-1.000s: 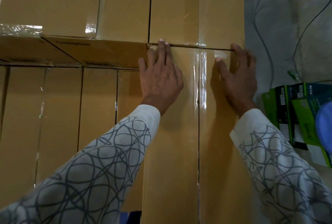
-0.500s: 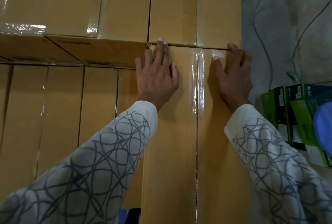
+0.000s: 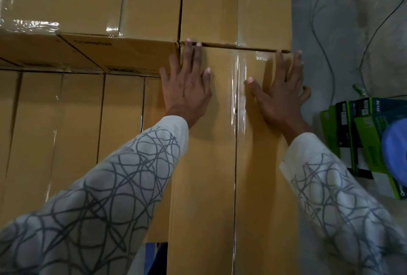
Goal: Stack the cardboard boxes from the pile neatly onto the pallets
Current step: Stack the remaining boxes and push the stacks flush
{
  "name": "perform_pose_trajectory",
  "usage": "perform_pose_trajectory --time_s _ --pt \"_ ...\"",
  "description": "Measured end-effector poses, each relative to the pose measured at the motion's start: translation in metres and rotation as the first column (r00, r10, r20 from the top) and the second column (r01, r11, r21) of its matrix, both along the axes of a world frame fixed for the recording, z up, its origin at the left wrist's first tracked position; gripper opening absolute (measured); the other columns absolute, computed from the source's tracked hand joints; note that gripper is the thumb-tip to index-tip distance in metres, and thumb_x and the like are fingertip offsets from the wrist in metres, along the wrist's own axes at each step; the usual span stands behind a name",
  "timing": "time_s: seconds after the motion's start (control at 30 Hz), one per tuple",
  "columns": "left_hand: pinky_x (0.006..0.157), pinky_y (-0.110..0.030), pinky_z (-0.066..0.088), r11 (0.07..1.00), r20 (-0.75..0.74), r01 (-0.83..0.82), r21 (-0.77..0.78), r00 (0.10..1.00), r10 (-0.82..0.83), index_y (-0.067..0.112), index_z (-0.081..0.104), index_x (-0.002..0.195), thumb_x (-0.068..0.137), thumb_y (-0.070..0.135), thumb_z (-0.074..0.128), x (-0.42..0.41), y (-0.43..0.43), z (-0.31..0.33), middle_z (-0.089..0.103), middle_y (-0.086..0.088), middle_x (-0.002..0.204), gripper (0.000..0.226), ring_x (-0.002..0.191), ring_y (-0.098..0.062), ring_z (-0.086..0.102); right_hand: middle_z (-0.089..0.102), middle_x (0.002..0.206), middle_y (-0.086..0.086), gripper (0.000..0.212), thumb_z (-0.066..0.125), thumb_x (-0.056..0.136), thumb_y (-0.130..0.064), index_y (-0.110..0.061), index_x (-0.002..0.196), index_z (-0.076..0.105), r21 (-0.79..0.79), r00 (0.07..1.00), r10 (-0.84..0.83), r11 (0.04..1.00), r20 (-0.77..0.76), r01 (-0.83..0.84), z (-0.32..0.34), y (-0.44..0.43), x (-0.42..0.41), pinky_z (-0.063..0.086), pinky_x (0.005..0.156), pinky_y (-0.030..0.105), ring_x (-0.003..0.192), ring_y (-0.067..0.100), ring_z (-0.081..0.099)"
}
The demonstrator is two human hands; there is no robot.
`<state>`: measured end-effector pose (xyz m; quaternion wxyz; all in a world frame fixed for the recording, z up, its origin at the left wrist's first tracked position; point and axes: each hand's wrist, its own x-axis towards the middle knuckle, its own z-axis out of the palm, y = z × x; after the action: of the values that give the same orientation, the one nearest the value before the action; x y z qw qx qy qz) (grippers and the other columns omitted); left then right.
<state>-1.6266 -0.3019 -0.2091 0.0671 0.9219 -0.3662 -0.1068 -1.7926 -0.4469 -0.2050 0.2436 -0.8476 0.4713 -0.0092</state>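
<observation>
Fingers [image 3: 193, 56] of the left hand [image 3: 187, 89] straight and spread wide, pressed flat on the top of a cardboard box [image 3: 204, 175], tips at its far edge. Right hand [image 3: 279, 96] likewise flat and spread, little finger off the right edge. Neither grips anything. Clear tape [image 3: 239, 89] runs between the hands. The box sits in the stack, a thin dark gap to the far box [image 3: 209, 3]. Lower boxes [image 3: 66, 120] lie left. Grey floor [image 3: 341, 65] right, green cartons [image 3: 361, 133] on it.

Left hand [image 3: 187, 89] and right hand [image 3: 279, 96] press flat on the top box [image 3: 220, 164], fingertips at its far edge; green cartons [image 3: 352, 133], labels blurred, lie right of it.
</observation>
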Motion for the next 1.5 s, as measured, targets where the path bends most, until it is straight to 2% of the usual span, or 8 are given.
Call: perform_pose_trajectory --time_s 0.3,0.5,0.73,0.93,1.03,1.17,1.33,1.5 --pt "0.122 -0.057 0.018 0.993 -0.218 -0.048 0.112 0.973 0.072 0.039 0.004 0.164 0.107 0.057 0.017 -0.114 0.111 0.059 0.005 0.002 0.173 0.061 0.153 -0.035 0.015 -0.020 0.171 -0.005 0.082 0.039 0.094 -0.074 -0.049 0.160 -0.002 0.202 0.984 0.160 0.964 0.079 -0.173 0.037 0.170 -0.078 0.000 0.122 0.052 0.157 0.015 -0.016" --pt "0.112 -0.054 0.034 0.991 -0.312 -0.037 0.128 0.947 0.075 0.033 0.031 0.160 0.107 0.058 0.014 -0.191 0.229 0.135 0.033 0.001 0.166 0.061 0.142 -0.034 0.037 -0.022 0.169 -0.014 0.069 0.034 0.101 -0.065 -0.041 0.163 0.014 0.333 0.961 0.262 0.901 0.093 -0.278 0.120 0.281 -0.147 0.006 0.119 0.043 0.157 0.007 -0.014" --pt "0.106 -0.047 0.036 0.962 -0.486 -0.268 0.049 0.835 0.257 0.025 0.039 0.157 0.102 0.064 0.023 -0.207 0.368 0.228 0.055 -0.006 0.149 0.069 0.132 -0.031 0.044 0.007 0.172 -0.004 0.079 0.029 0.095 -0.076 -0.032 0.161 0.026 0.506 0.924 0.381 0.794 0.020 -0.338 0.232 0.362 -0.154 0.018 0.122 0.060 0.157 0.019 0.010" --pt "0.098 -0.040 0.050 0.565 -0.869 -0.825 0.013 0.271 0.415 0.016 0.071 0.119 0.095 0.070 0.052 -0.198 0.480 0.262 0.074 -0.004 0.115 0.062 0.108 -0.024 0.067 0.036 0.163 0.001 0.067 0.044 0.102 -0.064 -0.029 0.158 0.033 0.593 0.902 0.425 0.709 0.072 -0.382 0.279 0.433 -0.097 0.033 0.119 0.047 0.147 0.023 0.036" --pt "0.084 -0.038 0.049 0.379 -0.925 -0.925 0.028 0.120 0.361 0.021 0.069 0.126 0.101 0.060 0.050 -0.183 0.539 0.279 0.076 0.000 0.112 0.050 0.098 -0.019 0.069 0.042 0.160 0.003 0.060 0.049 0.104 -0.054 -0.023 0.155 0.040 0.605 0.860 0.502 0.658 0.091 -0.448 0.296 0.482 -0.064 0.035 0.118 0.041 0.145 0.022 0.040" --pt "0.078 -0.034 0.049 0.265 -0.937 -0.964 0.011 0.083 0.339 0.019 0.067 0.131 0.102 0.060 0.046 -0.151 0.618 0.298 0.076 -0.003 0.113 0.054 0.099 -0.023 0.070 0.048 0.155 0.001 0.058 0.053 0.102 -0.054 -0.024 0.152 0.046 0.659 0.849 0.521 0.610 0.084 -0.440 0.309 0.567 -0.020 0.041 0.113 0.044 0.138 0.021 0.048" --pt "0.080 -0.035 0.049 0.208 -0.933 -0.976 -0.061 0.130 0.335 0.024 0.070 0.126 0.091 0.067 0.045 -0.102 0.708 0.322 0.076 0.000 0.109 0.061 0.093 -0.019 0.069 0.061 0.132 -0.007 0.044 0.059 0.101 -0.048 -0.028 0.140 0.057 0.755 0.876 0.467 0.529 0.123 -0.388 0.318 0.679 0.039 0.046 0.079 0.018 0.102 -0.001 0.058" --pt "0.079 -0.036 0.050 0.033 -0.927 -0.991 -0.129 0.132 0.351 0.024 0.073 0.119 0.092 0.065 0.046 -0.057 0.793 0.339 0.078 -0.002 0.105 0.055 0.093 -0.022 0.071 0.063 0.120 -0.012 0.040 0.062 0.100 -0.045 -0.026 0.135 0.061 0.738 0.838 0.513 0.490 0.185 -0.464 0.330 0.763 0.120 0.049 0.089 0.026 0.106 0.006 0.061"
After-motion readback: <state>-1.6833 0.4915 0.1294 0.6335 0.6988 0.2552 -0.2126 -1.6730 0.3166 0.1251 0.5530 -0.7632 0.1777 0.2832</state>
